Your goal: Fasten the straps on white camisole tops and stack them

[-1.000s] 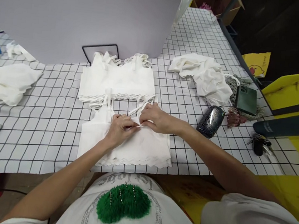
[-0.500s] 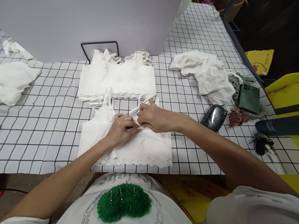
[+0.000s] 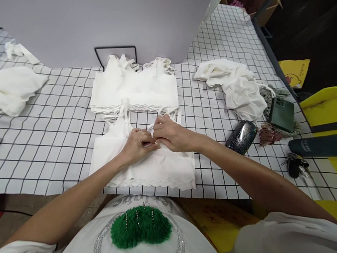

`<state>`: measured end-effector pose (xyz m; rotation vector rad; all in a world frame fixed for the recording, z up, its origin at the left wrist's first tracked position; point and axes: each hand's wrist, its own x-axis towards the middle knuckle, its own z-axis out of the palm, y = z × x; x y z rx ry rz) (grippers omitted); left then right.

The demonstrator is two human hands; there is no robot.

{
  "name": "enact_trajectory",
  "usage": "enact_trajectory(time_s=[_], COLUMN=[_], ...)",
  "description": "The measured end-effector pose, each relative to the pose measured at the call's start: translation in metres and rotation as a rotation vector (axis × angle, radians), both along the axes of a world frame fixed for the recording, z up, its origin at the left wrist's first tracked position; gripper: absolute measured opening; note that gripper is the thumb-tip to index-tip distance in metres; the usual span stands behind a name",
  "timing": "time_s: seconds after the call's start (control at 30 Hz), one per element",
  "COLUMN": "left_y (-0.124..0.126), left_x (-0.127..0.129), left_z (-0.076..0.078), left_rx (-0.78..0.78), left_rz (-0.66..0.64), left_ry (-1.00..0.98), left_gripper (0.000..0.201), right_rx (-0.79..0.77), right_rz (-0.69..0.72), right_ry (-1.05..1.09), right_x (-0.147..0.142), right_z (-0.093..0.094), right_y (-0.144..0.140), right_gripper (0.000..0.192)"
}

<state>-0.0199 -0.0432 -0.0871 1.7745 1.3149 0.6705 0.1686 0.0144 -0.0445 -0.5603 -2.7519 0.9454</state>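
Note:
A white camisole top (image 3: 163, 168) with thin straps and a scalloped hem lies flat at the table's front edge, hem towards me. My left hand (image 3: 139, 142) pinches the fabric at the middle of its neckline, thumb and forefinger pressed together. Right beside it, my right hand (image 3: 169, 132) is closed with bent fingers on the same neckline; the fingertips of both hands nearly meet. Whatever small detail sits between them is hidden. Just beyond lies a neat stack of matching white tops (image 3: 136, 88), their straps at the far side.
On the right are a crumpled white garment pile (image 3: 234, 83), a black ridged case (image 3: 242, 137), a green phone (image 3: 282, 114), a dark bottle (image 3: 324, 143) and keys (image 3: 296, 165). More white garments (image 3: 10, 88) lie left. A grey panel (image 3: 90, 12) stands behind the stack.
The view has shifted slightly. My right hand has tilted a little at the neckline, while my left hand keeps its pinch in nearly the same place.

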Motion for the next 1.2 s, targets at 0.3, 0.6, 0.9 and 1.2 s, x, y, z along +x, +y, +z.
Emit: enact_trajectory(time_s=[0.3,0.6,0.9,1.2], left_y=[0.002,0.001,-0.079,-0.108], left_x=[0.003,-0.002,-0.052,-0.139], left_z=[-0.002,-0.002,0.005,0.004], left_rx=[0.001,0.146,0.677,0.092], left_rz=[-0.019,-0.058,-0.331,0.355], left_ry=[0.070,0.212,0.513,0.309], left_gripper=[0.017,0.016,0.069,0.074], right_rx=[-0.031,0.118,0.309,-0.008], right_rz=[-0.276,-0.438,-0.447,-1.098], right_ry=[-0.105,-0.135,-0.159,-0.154], right_x=[0.013,0.026,-0.002,0.082], right_z=[0.028,0.013,-0.032,-0.027], right_y=[0.075,0.098,-0.103,-0.157], right_gripper=[0.042,0.039,0.060,0.051])
